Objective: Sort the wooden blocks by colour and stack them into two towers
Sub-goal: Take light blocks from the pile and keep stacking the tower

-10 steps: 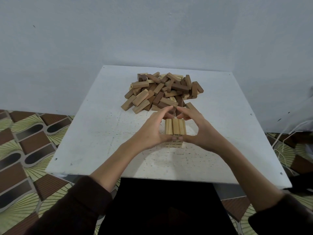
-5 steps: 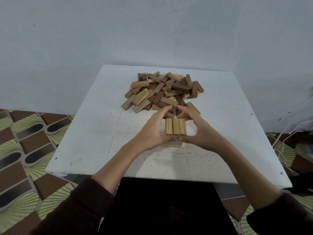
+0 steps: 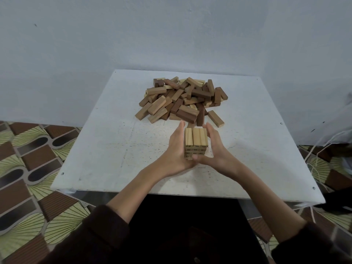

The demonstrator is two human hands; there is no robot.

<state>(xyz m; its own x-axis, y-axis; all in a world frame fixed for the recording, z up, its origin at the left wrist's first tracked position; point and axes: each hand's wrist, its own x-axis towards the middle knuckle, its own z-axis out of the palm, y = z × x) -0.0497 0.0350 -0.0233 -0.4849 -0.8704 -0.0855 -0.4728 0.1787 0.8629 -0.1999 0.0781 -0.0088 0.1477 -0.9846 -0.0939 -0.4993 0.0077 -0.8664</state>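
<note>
A short tower of light wooden blocks (image 3: 196,141) stands near the middle of the white table (image 3: 106,149), three blocks side by side on its top layer. My left hand (image 3: 176,149) presses flat against the tower's left side with straight fingers. My right hand (image 3: 214,147) presses against its right side the same way, its thumb across the tower's lower front. Behind the tower lies a loose pile of light and dark brown blocks (image 3: 182,100). The tower's base is hidden by my hands.
One light block (image 3: 215,118) lies apart at the pile's right front. The table stands against a pale wall (image 3: 171,35). Patterned floor tiles (image 3: 28,159) surround it, and white cords (image 3: 323,155) hang at the right.
Both hands have gone from cupping the tower with fingertips meeting behind it to pressing flat on its two sides. The pile has not moved.
</note>
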